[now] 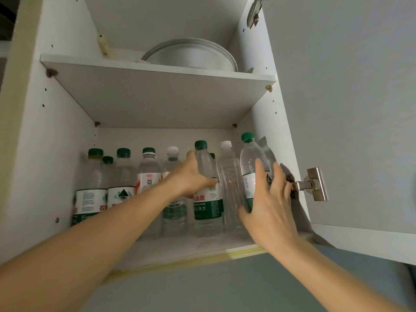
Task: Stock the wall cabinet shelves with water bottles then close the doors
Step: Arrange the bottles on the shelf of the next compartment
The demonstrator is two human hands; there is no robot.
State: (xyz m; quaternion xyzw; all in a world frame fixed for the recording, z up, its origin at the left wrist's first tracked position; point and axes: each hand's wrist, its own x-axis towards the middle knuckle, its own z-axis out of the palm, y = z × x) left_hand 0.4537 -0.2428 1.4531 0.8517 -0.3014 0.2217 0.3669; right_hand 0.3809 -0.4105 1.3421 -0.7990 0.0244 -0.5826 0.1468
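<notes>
Water bottles crowd the lower shelf; our left hand grips a green-capped bottle, our right hand rests open against another. We should nudge gently, keeping neighbours upright.

Wall: you look up at a plain pale grey wall running below the cabinet, smooth and unmarked.
Left edge: a cream-coloured panel stands beside the cabinet side, with a dark strip in the top corner; you cannot tell what that strip is.
Upper shelf: a stack of white plates sits at the back, partly hidden by the shelf edge.
Light: soft and even, dimmer deep inside, with shadows falling to the right.
</notes>
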